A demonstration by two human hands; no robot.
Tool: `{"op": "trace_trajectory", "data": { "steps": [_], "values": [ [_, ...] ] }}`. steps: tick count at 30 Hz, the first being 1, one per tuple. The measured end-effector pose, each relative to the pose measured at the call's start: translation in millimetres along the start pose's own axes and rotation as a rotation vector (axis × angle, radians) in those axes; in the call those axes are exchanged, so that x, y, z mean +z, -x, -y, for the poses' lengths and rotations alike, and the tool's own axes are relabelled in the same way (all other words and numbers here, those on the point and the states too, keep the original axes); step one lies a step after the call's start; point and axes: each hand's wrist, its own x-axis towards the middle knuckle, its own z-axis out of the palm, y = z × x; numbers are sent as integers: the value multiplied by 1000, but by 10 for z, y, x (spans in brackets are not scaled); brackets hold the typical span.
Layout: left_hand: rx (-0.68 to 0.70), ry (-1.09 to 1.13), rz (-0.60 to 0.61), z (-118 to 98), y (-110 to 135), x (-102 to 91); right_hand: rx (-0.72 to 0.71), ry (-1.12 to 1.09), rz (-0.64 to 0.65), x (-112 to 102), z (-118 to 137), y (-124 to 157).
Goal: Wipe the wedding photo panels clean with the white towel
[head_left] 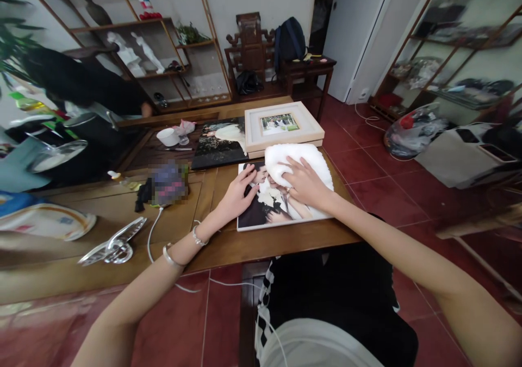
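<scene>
A photo panel [261, 204] with a printed picture of two people and white flowers lies flat near the table's front edge. My left hand [238, 192] rests on its left side, fingers stretched out over the surface. A folded white cloth [314, 163] covers the panel's upper right part. My right hand [304, 182] presses down on this cloth, its fingers bent into the fabric. Just behind the panel is a light wooden picture frame [253, 130] holding a small photo. To the left of the frame lies a dark photo panel [220, 149] showing a white dress.
On the wooden table [220, 247] stand a white cup [168, 137], a dropper bottle [122, 179], a silver hair clip [116, 244] and a tissue pack [44, 217]. A white cable [151, 236] runs off the front edge. A dark-clothed person [89, 84] is at the far left.
</scene>
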Motion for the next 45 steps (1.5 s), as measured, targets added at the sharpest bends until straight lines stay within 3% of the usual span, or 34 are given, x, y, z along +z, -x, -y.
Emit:
{"op": "trace_trajectory", "data": {
  "steps": [7, 14, 18, 24, 28, 32, 37, 40, 45],
  "values": [
    [46, 1, 53, -40, 25, 0, 50, 17, 19, -88, 27, 112],
    [30, -10, 62, -25, 27, 32, -25, -48, 103, -252, 581, 690],
    [30, -7, 58, -20, 12, 33, -74, -105, 114, -285, 699, 897],
    [-8, 3, 56, -14, -13, 44, -6, -140, 138, -393, 562, 722],
    [52, 4, 116, -10, 8, 40, 53, -124, 150, -450, 471, 517],
    [75, 10, 181, -1, 31, 20, 107, -82, 123, -365, 313, 163],
    [68, 6, 205, -4, 27, 9, 36, -76, 95, -222, 89, -188],
    [44, 14, 184, 8, 13, 37, -33, -80, 115, -220, 77, -98],
    [40, 20, 175, 46, 3, 82, -95, -109, 193, -373, 365, 430]
  ]
}}
